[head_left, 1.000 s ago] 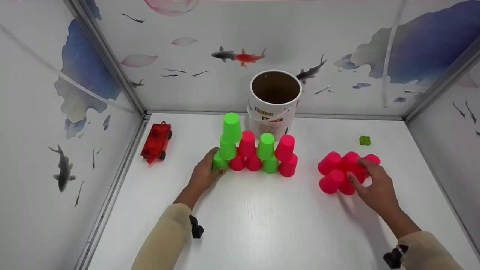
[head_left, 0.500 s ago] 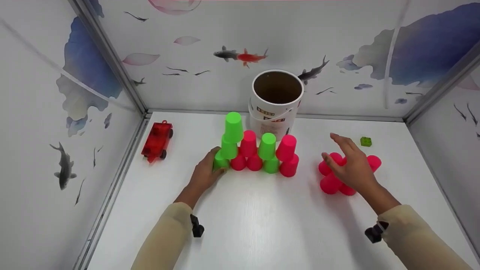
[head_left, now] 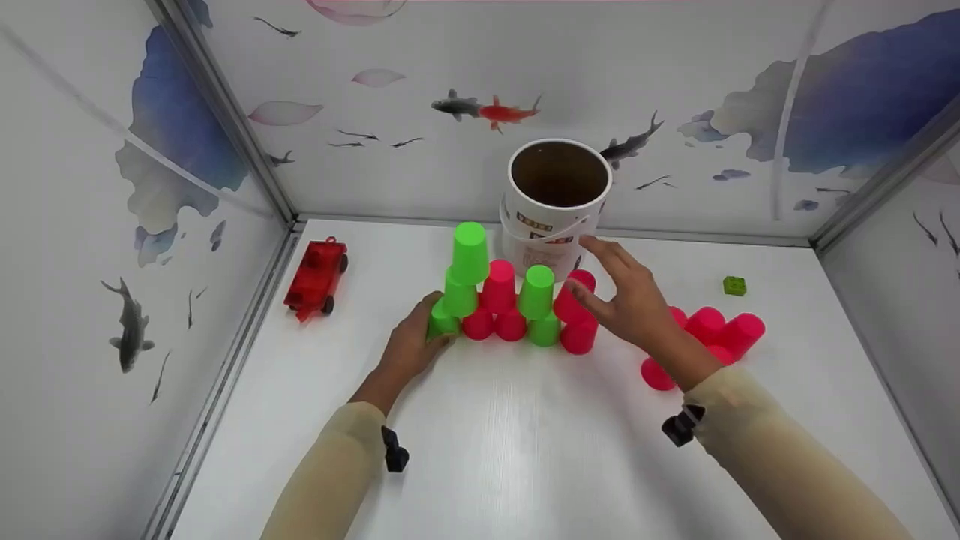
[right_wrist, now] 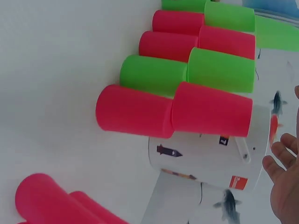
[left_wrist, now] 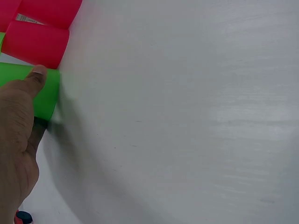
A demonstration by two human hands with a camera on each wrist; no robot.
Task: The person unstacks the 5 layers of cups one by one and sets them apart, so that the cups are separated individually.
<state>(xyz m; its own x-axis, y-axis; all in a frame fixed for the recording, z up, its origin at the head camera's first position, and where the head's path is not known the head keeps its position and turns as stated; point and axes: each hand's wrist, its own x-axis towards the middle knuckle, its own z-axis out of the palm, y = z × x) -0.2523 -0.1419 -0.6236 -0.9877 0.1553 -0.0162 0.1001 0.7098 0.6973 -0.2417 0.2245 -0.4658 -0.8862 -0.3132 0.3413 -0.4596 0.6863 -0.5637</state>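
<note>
Inverted green and pink plastic cups stand in a stepped stack in the middle of the table. My left hand (head_left: 409, 341) grips the bottom green cup (left_wrist: 46, 93) at its left end, thumb on the near side. One green cup (head_left: 470, 251) forms the top tier, above the left end. At the right end my right hand (head_left: 634, 304) is raised with fingers spread and holds nothing. In the head view its thumb overlaps the upper pink cup (head_left: 574, 300); the right wrist view shows that pink cup (right_wrist: 210, 109) apart from the fingers (right_wrist: 285, 154).
Loose pink cups (head_left: 744, 334) lie in a cluster at the right, partly hidden by the right forearm. Behind the stack stands a white bucket (head_left: 551, 259). A red toy car (head_left: 316, 277) is at far left, a small green block (head_left: 735, 285) at back right. Walls enclose the table.
My right hand has moved left, from over the loose pink cups to the right end of the stack, with nothing in it. My left hand has stayed on the green cup.
</note>
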